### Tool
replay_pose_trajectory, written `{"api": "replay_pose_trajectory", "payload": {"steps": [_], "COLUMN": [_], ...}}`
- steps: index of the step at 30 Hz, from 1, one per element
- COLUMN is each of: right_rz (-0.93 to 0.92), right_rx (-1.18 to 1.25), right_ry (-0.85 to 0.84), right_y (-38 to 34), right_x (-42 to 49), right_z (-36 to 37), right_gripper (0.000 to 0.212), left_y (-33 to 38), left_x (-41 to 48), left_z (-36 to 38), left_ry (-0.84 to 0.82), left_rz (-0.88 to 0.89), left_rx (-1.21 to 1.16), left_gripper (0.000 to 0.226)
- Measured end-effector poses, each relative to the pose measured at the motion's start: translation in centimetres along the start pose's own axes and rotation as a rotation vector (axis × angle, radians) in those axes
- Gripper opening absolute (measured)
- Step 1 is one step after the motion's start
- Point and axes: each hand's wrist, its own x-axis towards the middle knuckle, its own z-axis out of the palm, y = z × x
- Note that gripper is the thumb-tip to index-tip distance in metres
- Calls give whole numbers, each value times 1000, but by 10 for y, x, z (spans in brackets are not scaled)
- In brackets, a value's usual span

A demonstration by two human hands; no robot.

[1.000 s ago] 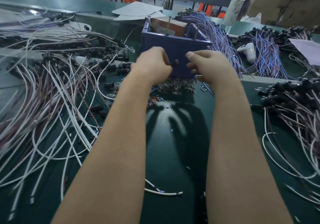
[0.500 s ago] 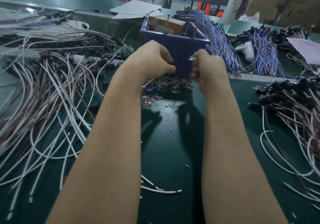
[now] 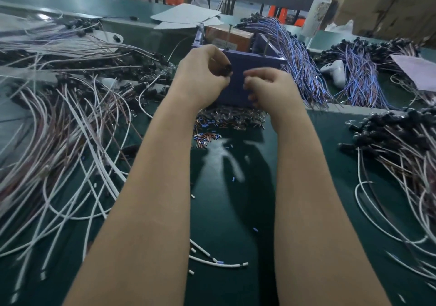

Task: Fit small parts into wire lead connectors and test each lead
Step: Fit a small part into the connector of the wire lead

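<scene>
Surface (image 3: pixel 236 211): dark green, it runs from the near edge to the far side and carries everything below.
Left leads (image 3: pixel 59 128): a wide tangle of white and brownish wires covers the left side, with black ends at its far part.
Right leads (image 3: pixel 401 145): a heap with black connector ends lies at the right, its white wires looping toward the near edge.
Blue leads (image 3: pixel 299 55): a bundle lies far right of centre, just beside the purple box.
Purple box (image 3: pixel 264 58): it stands at far centre, behind both hands.
Left hand (image 3: pixel 200 74): raised in front of the box, its fingers are curled and pinch a black connector.
Right hand (image 3: pixel 271 88): just right of the left hand and apart from it; the fingers are curled and blurred, and I cannot tell whether they hold anything.
Small parts (image 3: pixel 226 118): a loose pile of clear, blue and reddish pieces lies on the surface at the foot of the box, below the hands.
Black connector (image 3: pixel 225 69): it sits at the left fingertips, between the two hands.
</scene>
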Motion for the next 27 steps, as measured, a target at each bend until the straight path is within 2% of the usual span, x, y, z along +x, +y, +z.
{"api": "replay_pose_trajectory", "payload": {"steps": [2, 4, 7, 11, 15, 20, 23, 27], "right_rz": [-79, -163, -228, -156, -52, -62, -80, -51], "right_rx": [107, 56, -85, 84, 322, 197, 59, 55], "right_ry": [-73, -130, -42, 93, 8, 22, -43, -48], "right_y": [-13, -20, -24, -20, -17, -18, -19, -15], "right_x": [-4, -5, -4, -1, -1, 0, 0, 0], "right_z": [-3, -2, 4, 4, 2, 2, 0, -1], "right_gripper": [10, 13, 15, 6, 6, 13, 15, 32], "left_y": [0, 0, 2, 1, 0, 1, 4, 4], "left_x": [0, 0, -1, 0, 0, 2, 0, -2], "left_z": [1, 3, 6, 7, 6, 3, 1, 4], "left_ry": [13, 34, 73, 60, 40, 37, 8, 21], "left_rz": [16, 38, 66, 92, 102, 106, 128, 112], "left_rx": [-1, 33, 79, 98, 93, 158, 149, 122], "left_gripper": [18, 20, 26, 16, 13, 19, 27, 15]}}
